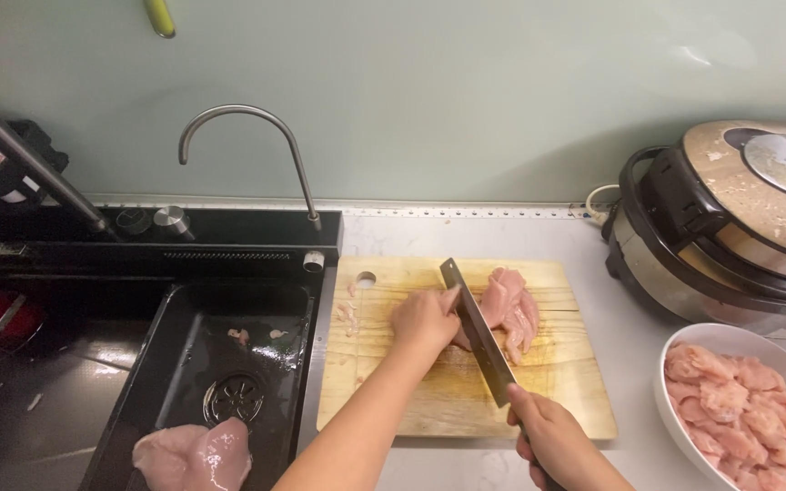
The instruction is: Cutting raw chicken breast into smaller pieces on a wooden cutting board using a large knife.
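A wooden cutting board [411,409] lies on the counter beside the sink. On it sits a pile of raw chicken [508,309], pale pink. My left hand [424,320] rests curled on the board, pressing against the left side of the meat. My right hand [552,441] grips the handle of a cleaver [477,335], whose blade runs diagonally up the board and cuts into the chicken just right of my left fingers.
A white bowl [675,427] of cut chicken pieces stands at the right front. A large cooker [730,227] sits behind it. A black sink [220,364] with a curved faucet [247,136] lies left of the board, and a whole raw chicken piece [195,455] rests at its front.
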